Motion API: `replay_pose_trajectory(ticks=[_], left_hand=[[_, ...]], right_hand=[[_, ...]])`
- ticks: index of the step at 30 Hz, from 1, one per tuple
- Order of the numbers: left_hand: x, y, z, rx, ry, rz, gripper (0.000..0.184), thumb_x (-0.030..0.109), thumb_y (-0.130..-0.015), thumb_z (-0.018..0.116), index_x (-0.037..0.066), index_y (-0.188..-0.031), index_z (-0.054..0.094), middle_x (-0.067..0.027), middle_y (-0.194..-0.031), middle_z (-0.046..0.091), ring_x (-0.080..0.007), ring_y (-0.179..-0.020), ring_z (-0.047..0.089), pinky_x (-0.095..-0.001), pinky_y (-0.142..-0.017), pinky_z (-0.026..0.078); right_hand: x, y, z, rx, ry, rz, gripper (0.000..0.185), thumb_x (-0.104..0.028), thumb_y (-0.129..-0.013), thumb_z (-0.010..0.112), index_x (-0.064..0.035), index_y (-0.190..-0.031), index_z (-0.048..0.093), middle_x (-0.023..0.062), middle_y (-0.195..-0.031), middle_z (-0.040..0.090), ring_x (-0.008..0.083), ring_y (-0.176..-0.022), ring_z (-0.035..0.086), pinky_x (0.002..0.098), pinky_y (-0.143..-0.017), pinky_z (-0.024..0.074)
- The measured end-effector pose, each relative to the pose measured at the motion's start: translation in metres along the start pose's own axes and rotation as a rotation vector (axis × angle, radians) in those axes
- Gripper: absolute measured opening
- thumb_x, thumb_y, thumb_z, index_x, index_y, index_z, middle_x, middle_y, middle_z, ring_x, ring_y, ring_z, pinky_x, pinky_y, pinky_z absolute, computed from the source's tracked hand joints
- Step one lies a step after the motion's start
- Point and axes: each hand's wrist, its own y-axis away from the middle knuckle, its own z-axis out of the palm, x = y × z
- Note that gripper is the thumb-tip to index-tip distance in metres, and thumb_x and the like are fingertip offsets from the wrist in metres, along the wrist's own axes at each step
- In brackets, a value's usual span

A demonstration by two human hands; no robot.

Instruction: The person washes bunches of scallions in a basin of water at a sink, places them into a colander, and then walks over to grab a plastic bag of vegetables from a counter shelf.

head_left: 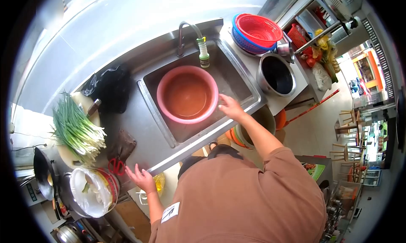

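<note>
A pink basin (162, 105) stands in the steel sink (234, 67), with brownish liquid in it. My right hand (231, 107) is at the basin's right rim with fingers apart; whether the fingertips touch the rim I cannot tell. Over the counter's front edge, my left hand (141, 179) is open with fingers spread and holds nothing. Close to its left lie red-handled scissors (116, 167), partly beside a dark crumpled bag (124, 143). Above the basin's upper right hangs a faucet (181, 42) with a green and white hose nozzle (203, 53).
Green onions (76, 126) lie on a round board (80, 100) with a knife (94, 107) at left. A black plastic bag (111, 88) is behind. A lined bucket (91, 192) stands lower left. Red and blue colanders (256, 31) and a steel pot (277, 75) stand right of the sink.
</note>
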Motion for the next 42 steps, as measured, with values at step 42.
replay_pose_trajectory(ticks=[42], left_hand=[[0.196, 0.034, -0.034, -0.011, 0.05, -0.079, 0.02, 0.004, -0.082, 0.058, 0.001, -0.1, 0.066, -0.0194, -0.126, 0.056, -0.0345, -0.112, 0.057, -0.0375, -0.091, 0.049]], right_hand=[[0.004, -0.107, -0.252, 0.16, -1.196, -0.36, 0.022, -0.014, -0.092, 0.06, -0.0024, -0.11, 0.057, 0.0105, -0.109, 0.063, 0.0196, -0.095, 0.064, 0.0357, -0.08, 0.0556]])
